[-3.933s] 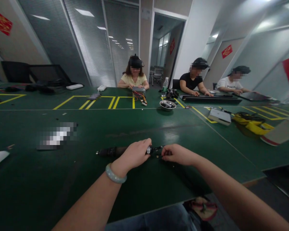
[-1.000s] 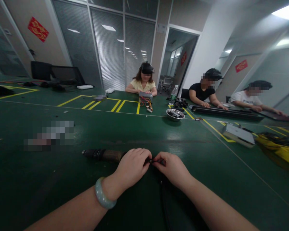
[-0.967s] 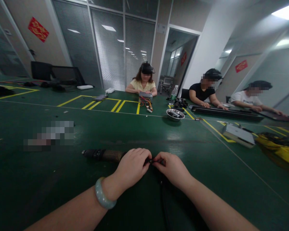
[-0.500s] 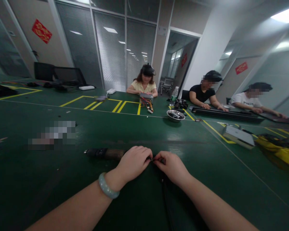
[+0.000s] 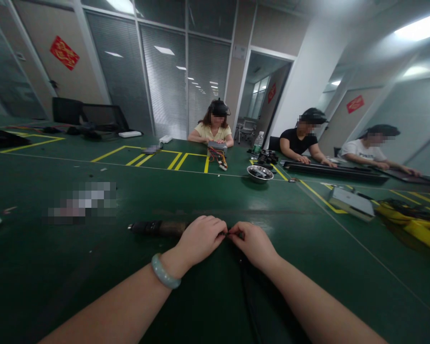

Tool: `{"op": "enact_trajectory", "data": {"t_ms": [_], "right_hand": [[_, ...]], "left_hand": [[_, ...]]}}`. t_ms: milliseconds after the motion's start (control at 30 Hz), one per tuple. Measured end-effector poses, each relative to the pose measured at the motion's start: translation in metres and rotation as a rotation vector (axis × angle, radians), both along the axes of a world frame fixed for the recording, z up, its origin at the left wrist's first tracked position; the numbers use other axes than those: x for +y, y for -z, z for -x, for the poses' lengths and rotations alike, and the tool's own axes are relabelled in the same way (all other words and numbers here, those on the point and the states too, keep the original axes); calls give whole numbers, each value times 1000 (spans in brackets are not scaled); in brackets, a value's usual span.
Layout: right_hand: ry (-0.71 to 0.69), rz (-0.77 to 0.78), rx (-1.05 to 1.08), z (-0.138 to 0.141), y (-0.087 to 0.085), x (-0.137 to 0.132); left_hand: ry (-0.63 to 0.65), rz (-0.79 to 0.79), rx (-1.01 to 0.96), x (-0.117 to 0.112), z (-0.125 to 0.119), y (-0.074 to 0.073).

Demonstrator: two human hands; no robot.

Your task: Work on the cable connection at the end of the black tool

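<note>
A dark electric screwdriver [image 5: 157,228] lies on the green table, its metal tip pointing left. Over its rear end is my left hand [image 5: 202,239], fingers closed around it, so that end is hidden. My right hand [image 5: 254,241] is pinched shut just to the right, almost touching the left fingertips. Something small and dark shows between the two sets of fingertips, too small to make out. Below my right hand a black cable [image 5: 249,301] runs toward the table's near edge; its upper end is shadowed by the hand.
Beyond my hands stands a metal bowl [image 5: 260,174] with small parts. A silver box [image 5: 351,203] and a yellow bundle [image 5: 412,222] lie at right. A blurred-out item [image 5: 88,200] is at left. Three people sit across the table, one with a metal box with coloured wires [image 5: 218,152].
The view has shifted slightly. Both hands stay in nearly the same place, with the fingertips slightly closer together. The screwdriver has not visibly moved on the table.
</note>
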State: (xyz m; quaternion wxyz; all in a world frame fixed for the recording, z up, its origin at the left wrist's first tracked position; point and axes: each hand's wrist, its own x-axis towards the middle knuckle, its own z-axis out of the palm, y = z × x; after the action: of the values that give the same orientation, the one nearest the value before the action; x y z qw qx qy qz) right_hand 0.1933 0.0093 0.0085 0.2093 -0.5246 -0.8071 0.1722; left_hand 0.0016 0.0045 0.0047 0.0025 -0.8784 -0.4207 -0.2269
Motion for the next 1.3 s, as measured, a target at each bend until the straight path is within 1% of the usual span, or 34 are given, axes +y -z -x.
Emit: {"op": "enact_trajectory", "data": {"t_ms": [167, 300, 467, 700, 900, 1033, 1300], "right_hand": [[-10, 60, 104, -3, 4, -2], [-20, 98, 148, -2, 5, -5], [-13, 137, 125, -2, 3, -6], [-23, 111, 125, -4, 3, -5], [-24, 121, 137, -5, 5, -4], [-25, 146, 160, -6, 2, -4], [-28, 171, 166, -7, 5, 0]], "left_hand": [[-9, 7, -6, -2, -1, 0], [-18, 2, -14, -3, -1, 1], [-22, 4, -20, -2, -2, 2], [-17, 12, -32, -3, -2, 2], [7, -4, -59, -5, -1, 3], [-34, -30, -60, -7, -1, 4], [-124, 22, -107, -6, -2, 9]]}}
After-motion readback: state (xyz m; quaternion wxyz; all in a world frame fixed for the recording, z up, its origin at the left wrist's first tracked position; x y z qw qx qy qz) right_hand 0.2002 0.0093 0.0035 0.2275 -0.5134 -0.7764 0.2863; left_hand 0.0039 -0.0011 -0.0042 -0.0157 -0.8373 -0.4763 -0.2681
